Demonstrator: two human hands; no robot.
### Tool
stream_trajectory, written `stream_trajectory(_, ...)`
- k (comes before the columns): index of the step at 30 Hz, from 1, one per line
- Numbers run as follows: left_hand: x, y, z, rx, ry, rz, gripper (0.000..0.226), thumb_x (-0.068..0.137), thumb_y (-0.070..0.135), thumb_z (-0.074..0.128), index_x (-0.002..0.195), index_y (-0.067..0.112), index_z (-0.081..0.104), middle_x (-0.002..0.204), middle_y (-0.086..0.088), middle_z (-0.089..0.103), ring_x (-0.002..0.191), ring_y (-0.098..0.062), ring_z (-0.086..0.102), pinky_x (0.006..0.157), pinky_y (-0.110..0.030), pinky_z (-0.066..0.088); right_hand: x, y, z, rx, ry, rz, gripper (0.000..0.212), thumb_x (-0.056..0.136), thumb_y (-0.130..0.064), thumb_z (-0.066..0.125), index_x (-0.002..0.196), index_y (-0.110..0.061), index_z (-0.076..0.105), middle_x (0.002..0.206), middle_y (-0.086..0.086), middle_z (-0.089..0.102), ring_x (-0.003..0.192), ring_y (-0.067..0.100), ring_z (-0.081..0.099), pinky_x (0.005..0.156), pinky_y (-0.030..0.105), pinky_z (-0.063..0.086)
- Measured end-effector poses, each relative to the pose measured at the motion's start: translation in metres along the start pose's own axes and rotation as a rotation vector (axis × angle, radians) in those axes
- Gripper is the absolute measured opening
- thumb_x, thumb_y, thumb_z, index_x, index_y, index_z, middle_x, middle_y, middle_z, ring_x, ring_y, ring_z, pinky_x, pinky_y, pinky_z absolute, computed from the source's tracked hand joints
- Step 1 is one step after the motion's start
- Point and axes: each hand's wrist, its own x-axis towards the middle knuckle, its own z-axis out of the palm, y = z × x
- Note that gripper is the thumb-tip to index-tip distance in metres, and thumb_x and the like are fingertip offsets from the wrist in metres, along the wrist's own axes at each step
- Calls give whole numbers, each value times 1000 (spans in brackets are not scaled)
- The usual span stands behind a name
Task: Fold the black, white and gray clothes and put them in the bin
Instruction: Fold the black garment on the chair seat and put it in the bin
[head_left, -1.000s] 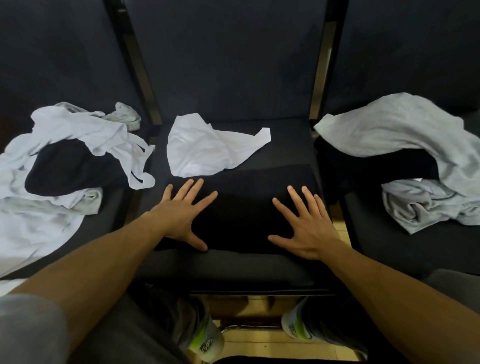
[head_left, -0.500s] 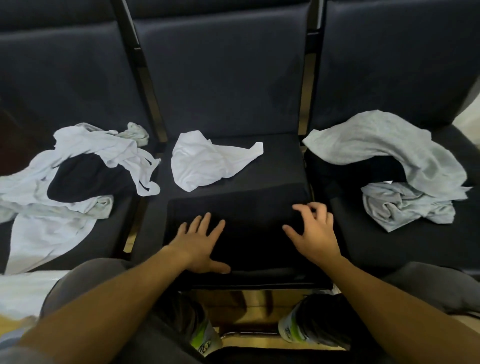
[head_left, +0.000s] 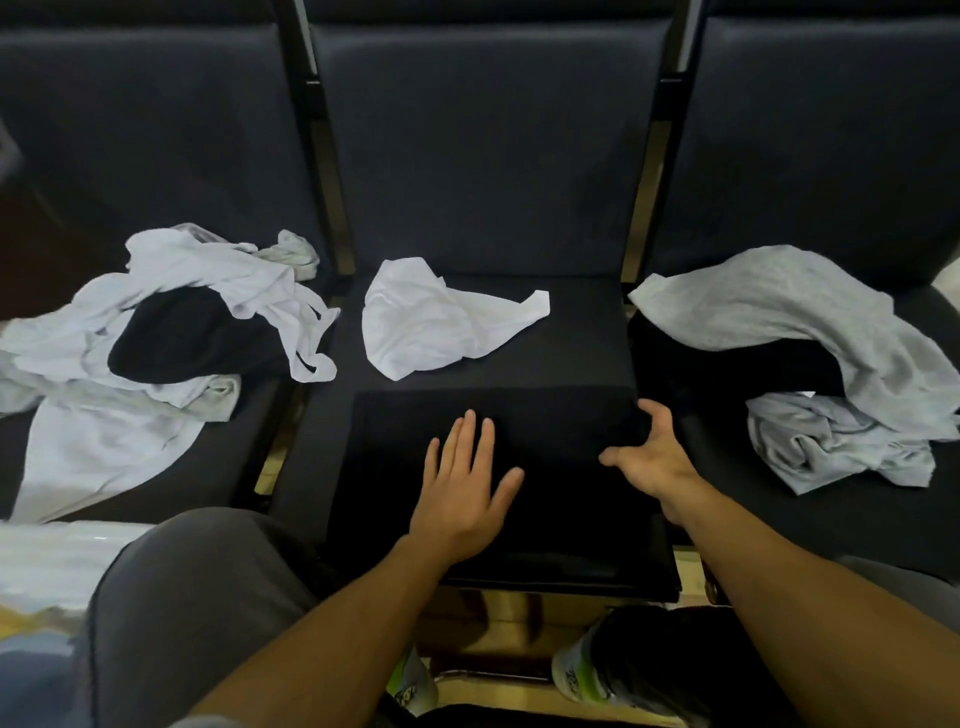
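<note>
Left hand presses flat, fingers straight, on a folded black garment on the middle seat; right hand curls its fingers around the garment's right edge.

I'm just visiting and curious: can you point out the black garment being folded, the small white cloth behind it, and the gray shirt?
black garment (head_left: 545, 447), head view, flat middle between the hands
white cloth (head_left: 426, 322), head view, crumpled centre
gray shirt (head_left: 769, 306), head view, upper draped part
</note>
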Motion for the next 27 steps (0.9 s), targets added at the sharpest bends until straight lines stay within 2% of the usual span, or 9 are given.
stream_trajectory(5, 14, -19, 13, 142, 40, -68, 73, 100, 56, 2, 163, 19, -4, 171, -8, -10, 156, -22, -14, 126, -48, -7, -11, -19, 3, -2, 29, -45, 51, 91, -3, 67, 135, -27, 60, 116, 3, 66, 93, 22, 68, 82, 33, 58)
stream_trajectory(10, 14, -18, 13, -38, 152, -52, 64, 109, 40, 26, 163, 15, 4, 171, -7, -3, 157, -21, -9, 127, -43, -6, -32, -78, 32, -10, 70, -251, 41, 90, -5, 67, 126, -25, 66, 117, 3, 67, 90, 10, 64, 74, 22, 53)
stream_trajectory(12, 15, -7, -7, -520, 304, -196, 54, 109, 28, 35, 160, 10, 26, 168, -8, 19, 156, -22, 13, 127, -36, 10, -47, -110, 53, -51, -123, -355, 43, 93, -19, 69, 132, -35, 61, 119, -6, 64, 100, 11, 63, 80, 26, 52)
stream_trajectory(14, 12, 2, -47, -1395, 422, -486, 40, 108, 27, 40, 141, 8, 55, 150, -14, 52, 141, -30, 46, 116, -38, 35, -61, -137, 71, -122, -364, -416, 43, 99, -33, 62, 139, -44, 52, 119, -10, 63, 103, 13, 66, 75, 28, 56)
stream_trajectory(16, 11, -9, -76, -2026, 424, -627, 50, 103, 49, 42, 122, 11, 69, 124, -17, 71, 118, -36, 64, 103, -45, 49, -65, -153, 84, -196, -426, -488, 39, 103, -34, 54, 141, -44, 52, 121, -13, 63, 102, 11, 68, 79, 27, 59)
stream_trajectory(18, 10, -30, -86, -2295, 387, -727, 68, 92, 71, 44, 126, 18, 70, 122, -17, 71, 116, -40, 64, 106, -54, 47, -60, -150, 94, -225, -381, -490, 33, 104, -30, 50, 135, -39, 58, 122, -11, 66, 101, 10, 67, 84, 28, 59)
stream_trajectory(21, -4, -39, -83, -2224, 269, -767, 65, 88, 71, 56, 123, 19, 74, 121, -16, 72, 116, -39, 65, 105, -56, 47, -42, -121, 103, -375, -364, -486, 31, 105, -22, 48, 132, -33, 61, 124, -8, 66, 103, 8, 64, 92, 30, 55)
stream_trajectory(24, -11, -36, -76, -2099, 234, -835, 38, 93, 38, 71, 124, 15, 73, 113, -16, 75, 107, -38, 71, 97, -54, 55, -26, -89, 104, -457, -356, -478, 29, 104, -23, 49, 126, -38, 61, 122, -11, 66, 104, 9, 63, 98, 37, 53)
stream_trajectory(27, -16, -37, -74, -2036, 302, -979, 28, 98, 14, 62, 125, 10, 65, 116, -20, 71, 104, -42, 68, 88, -55, 58, -18, -73, 105, -466, -344, -456, 26, 103, -25, 53, 125, -37, 61, 121, -9, 66, 95, 7, 61, 97, 36, 53)
